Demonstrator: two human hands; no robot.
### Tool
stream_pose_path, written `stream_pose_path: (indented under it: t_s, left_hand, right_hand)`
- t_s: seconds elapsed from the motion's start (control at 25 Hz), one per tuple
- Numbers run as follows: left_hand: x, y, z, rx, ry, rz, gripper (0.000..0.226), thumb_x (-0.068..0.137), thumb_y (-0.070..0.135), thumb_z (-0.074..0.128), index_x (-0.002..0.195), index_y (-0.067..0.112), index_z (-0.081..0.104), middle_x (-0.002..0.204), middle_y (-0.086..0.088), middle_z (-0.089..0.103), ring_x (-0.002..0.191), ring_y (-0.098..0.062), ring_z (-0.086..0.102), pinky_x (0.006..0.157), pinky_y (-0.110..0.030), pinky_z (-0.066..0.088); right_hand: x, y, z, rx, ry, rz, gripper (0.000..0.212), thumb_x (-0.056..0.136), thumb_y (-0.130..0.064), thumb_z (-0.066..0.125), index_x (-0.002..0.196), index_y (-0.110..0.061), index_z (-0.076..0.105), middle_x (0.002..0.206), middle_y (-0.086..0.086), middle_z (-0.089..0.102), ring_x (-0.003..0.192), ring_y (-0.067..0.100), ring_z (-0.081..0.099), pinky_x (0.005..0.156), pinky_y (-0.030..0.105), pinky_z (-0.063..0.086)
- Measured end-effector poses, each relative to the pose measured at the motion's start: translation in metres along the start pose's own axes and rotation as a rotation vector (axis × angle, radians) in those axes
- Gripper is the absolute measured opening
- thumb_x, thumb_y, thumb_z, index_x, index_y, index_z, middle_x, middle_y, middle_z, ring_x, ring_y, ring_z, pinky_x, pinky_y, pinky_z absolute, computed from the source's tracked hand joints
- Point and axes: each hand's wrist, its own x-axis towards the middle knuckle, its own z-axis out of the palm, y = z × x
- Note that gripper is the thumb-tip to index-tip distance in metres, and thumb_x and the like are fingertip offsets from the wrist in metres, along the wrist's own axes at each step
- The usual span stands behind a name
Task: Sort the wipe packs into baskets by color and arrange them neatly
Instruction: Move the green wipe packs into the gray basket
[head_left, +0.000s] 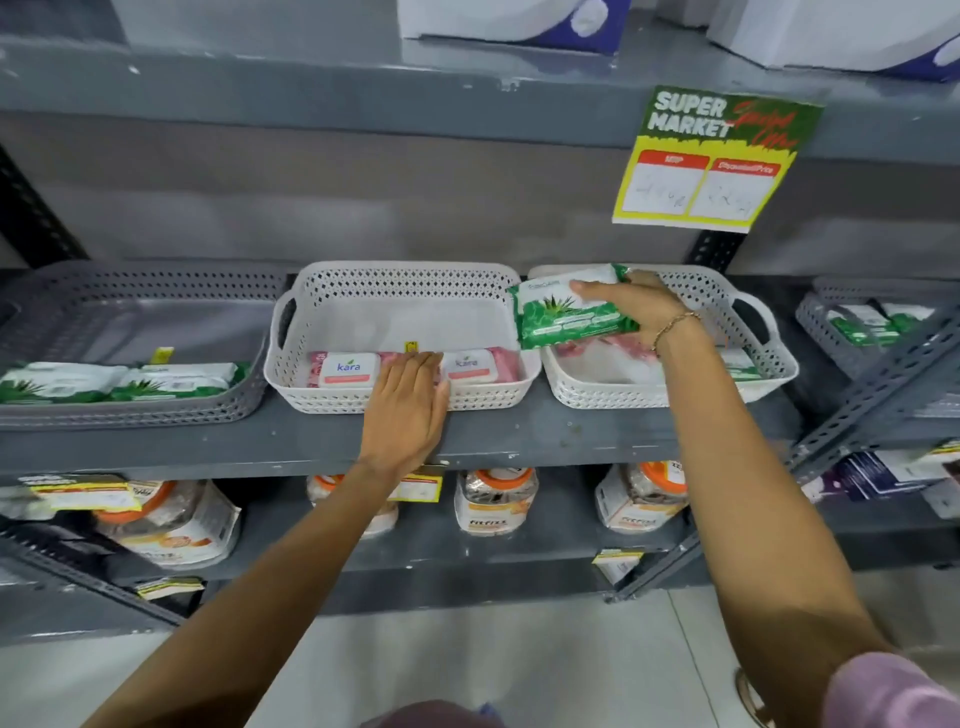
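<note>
clearly, in the head view, the right hand (631, 304) at centre right of the frame has its fingers closed over a green wipe pack (571, 312), lifted above the right white basket (769, 374), which still shows pink packs (613, 347) and another green one at its right end. the left hand (410, 410) lies flat with fingers spread on the front rim of the middle white basket (322, 395), touching the pink packs with white lids (348, 369) there and gripping nothing. two green packs (119, 382) already sit in the grey basket (130, 312) at the left of the frame. the held pack looks light, soft and flexible, with a glossy film that may slip; gripping across its middle, thumb under and fingers on top, seems safest. it probably belongs in the grey basket.
</note>
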Motion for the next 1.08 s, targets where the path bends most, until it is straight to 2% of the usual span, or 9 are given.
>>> stream_pose_path:
  t_s: [0.12,0.24,0.4,0.56,0.64,0.76,0.88,0.96,1.08]
  left_hand:
    - [-0.010,-0.061,-0.029,-0.022,0.023,-0.062,0.046,0.099,0.030,0.028,0.128,0.002,0.052,0.130,-0.016,0.057,0.126,-0.032,0.047,0.112,-0.043,0.031]
    - [-0.033,-0.156,-0.071,0.019,0.091,-0.123,0.048,0.098,0.031,0.026,0.126,0.002,0.052,0.128,-0.018,0.057,0.124,-0.034,0.047,0.114,-0.045,0.027]
    - [-0.068,-0.278,-0.118,0.104,0.148,-0.243,0.051,0.099,0.032,0.025,0.124,-0.001,0.054,0.126,-0.022,0.058,0.123,-0.038,0.049,0.114,-0.044,0.024]
    - [-0.107,-0.370,-0.149,0.161,0.077,-0.251,0.047,0.097,0.031,0.029,0.121,0.003,0.059,0.125,-0.017,0.061,0.126,-0.034,0.050,0.112,-0.045,0.026]
    - [-0.118,-0.385,-0.149,0.151,0.039,-0.198,0.048,0.098,0.035,0.026,0.115,0.006,0.061,0.119,-0.013,0.064,0.117,-0.033,0.055,0.104,-0.042,0.032]
    - [-0.120,-0.386,-0.142,0.165,0.050,-0.205,0.047,0.099,0.037,0.023,0.105,0.009,0.060,0.103,-0.009,0.064,0.097,-0.032,0.058,0.089,-0.038,0.035]
    - [-0.123,-0.389,-0.139,0.169,0.092,-0.223,0.041,0.099,0.034,0.027,0.097,0.008,0.058,0.095,-0.009,0.061,0.089,-0.030,0.054,0.085,-0.036,0.033]
    - [-0.125,-0.393,-0.139,0.176,0.111,-0.213,0.038,0.099,0.034,0.027,0.093,0.009,0.056,0.090,-0.008,0.059,0.084,-0.029,0.052,0.084,-0.036,0.033]
    - [-0.124,-0.393,-0.138,0.181,0.133,-0.203,0.036,0.099,0.032,0.028,0.091,0.009,0.054,0.086,-0.009,0.057,0.080,-0.030,0.050,0.082,-0.038,0.033]
  right_hand:
    - [-0.016,-0.009,0.073,0.093,-0.174,-0.008,0.019,0.073,-0.017,0.078,0.088,-0.011,0.067,0.086,0.009,0.075,0.075,0.021,0.071,0.064,0.027,0.058]
    - [-0.030,-0.024,0.167,0.233,-0.264,0.029,0.032,0.074,-0.007,0.076,0.104,-0.001,0.064,0.099,0.013,0.071,0.081,0.023,0.071,0.078,0.036,0.060]
    - [-0.048,-0.049,0.290,0.399,-0.356,0.090,0.006,0.080,-0.007,0.069,0.083,-0.011,0.065,0.086,0.012,0.061,0.064,0.020,0.065,0.053,0.027,0.059]
    - [-0.063,-0.064,0.429,0.497,-0.386,0.200,0.015,0.088,-0.011,0.057,0.074,-0.013,0.055,0.078,0.009,0.057,0.067,0.021,0.057,0.064,0.034,0.055]
    - [-0.066,-0.060,0.483,0.539,-0.345,0.275,0.005,0.091,-0.013,0.055,0.089,-0.009,0.055,0.100,0.014,0.059,0.088,0.027,0.061,0.087,0.043,0.054]
    - [-0.064,-0.051,0.533,0.536,-0.224,0.282,0.046,0.088,-0.008,0.059,0.131,-0.004,0.042,0.136,0.014,0.046,0.123,0.037,0.049,0.093,0.053,0.051]
    - [-0.061,-0.045,0.560,0.293,-0.213,0.174,0.036,0.089,-0.009,0.056,0.123,-0.004,0.046,0.100,0.013,0.059,0.100,0.032,0.060,0.085,0.050,0.056]
    - [-0.063,-0.045,0.563,0.021,-0.215,0.061,0.021,0.086,-0.014,0.059,0.106,-0.007,0.057,0.080,0.006,0.057,0.077,0.023,0.061,0.068,0.038,0.059]
    - [-0.063,-0.042,0.547,-0.364,-0.292,-0.059,0.016,0.083,-0.025,0.063,0.074,-0.011,0.066,0.065,0.002,0.057,0.056,0.014,0.051,0.050,0.022,0.040]
